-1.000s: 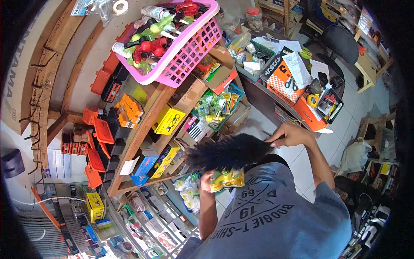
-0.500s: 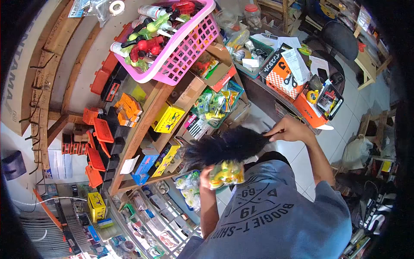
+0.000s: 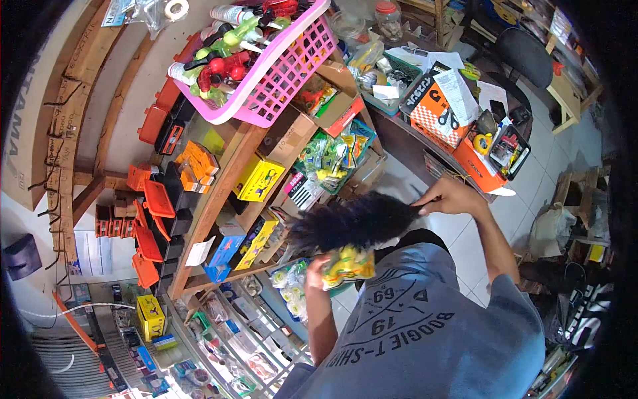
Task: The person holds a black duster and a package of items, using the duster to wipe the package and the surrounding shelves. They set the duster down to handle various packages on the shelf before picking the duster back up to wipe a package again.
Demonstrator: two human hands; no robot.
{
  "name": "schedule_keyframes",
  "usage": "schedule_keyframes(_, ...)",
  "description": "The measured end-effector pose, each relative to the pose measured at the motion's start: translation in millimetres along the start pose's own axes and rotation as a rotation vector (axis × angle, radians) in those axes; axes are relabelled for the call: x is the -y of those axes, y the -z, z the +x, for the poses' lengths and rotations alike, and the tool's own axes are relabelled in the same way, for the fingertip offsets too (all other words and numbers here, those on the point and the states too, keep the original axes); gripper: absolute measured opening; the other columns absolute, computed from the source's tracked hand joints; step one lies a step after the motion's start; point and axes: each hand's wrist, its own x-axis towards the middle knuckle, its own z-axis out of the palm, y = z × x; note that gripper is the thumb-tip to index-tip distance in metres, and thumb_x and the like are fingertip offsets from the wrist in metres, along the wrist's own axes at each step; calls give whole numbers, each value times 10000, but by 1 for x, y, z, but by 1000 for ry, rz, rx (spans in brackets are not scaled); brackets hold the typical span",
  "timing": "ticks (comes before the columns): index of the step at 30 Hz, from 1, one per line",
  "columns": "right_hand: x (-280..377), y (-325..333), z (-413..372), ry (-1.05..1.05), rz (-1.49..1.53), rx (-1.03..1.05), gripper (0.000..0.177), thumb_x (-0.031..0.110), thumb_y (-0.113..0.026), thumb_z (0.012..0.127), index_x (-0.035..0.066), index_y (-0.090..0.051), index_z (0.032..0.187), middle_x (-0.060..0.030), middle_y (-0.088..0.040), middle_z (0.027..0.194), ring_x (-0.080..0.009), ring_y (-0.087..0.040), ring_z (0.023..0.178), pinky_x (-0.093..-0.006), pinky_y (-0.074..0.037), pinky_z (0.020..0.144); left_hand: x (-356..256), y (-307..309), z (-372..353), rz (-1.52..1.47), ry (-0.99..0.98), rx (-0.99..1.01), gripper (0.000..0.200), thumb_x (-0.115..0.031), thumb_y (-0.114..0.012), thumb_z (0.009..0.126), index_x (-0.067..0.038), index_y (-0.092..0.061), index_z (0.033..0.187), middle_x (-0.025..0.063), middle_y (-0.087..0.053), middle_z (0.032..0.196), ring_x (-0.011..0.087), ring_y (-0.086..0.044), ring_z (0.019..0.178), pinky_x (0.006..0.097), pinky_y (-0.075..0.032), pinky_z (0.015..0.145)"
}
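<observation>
My right hand [image 3: 453, 197] is closed around the thin handle of a dark feather duster [image 3: 355, 221]. The duster's fluffy head points left, in front of the shelf and just above a clear packet of yellow items [image 3: 349, 267]. That packet is gripped in my left hand [image 3: 316, 271], whose fingers are partly hidden behind it. Whether feathers and packet touch I cannot tell.
On the wooden shelf [image 3: 219, 193] stand a pink basket [image 3: 279, 86] of spray bottles, yellow boxes [image 3: 260, 178] and orange cases [image 3: 158, 201]. A desk at the upper right holds an orange box [image 3: 435, 110]. Below left is a glass display case [image 3: 229, 339].
The feather duster and my right hand have shifted slightly to the right. The yellow packet has turned a little in my left hand.
</observation>
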Motion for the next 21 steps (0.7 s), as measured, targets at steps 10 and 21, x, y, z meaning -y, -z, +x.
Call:
schedule_keyframes(10,-5,2,-2,19,15,-37,291,201,-743,773,81,-703,1036,-137,-700,846,-220,-659,693,-307,-479,648,-13,-8,1,-11,11,-56,397,-181,-625,771,54,-603,1090,174,-634,1098,295,-630,979,427,-503,901)
schedule_keyframes(21,41,-33,36,159,-73,-28,193,222,-641,842,34,-671,874,-145,-649,735,-338,-587,627,-383,-447,589,22,-56,33,236,447,-107,236,-115,-654,779,21,-662,972,148,-681,921,271,-658,811,421,-542,790)
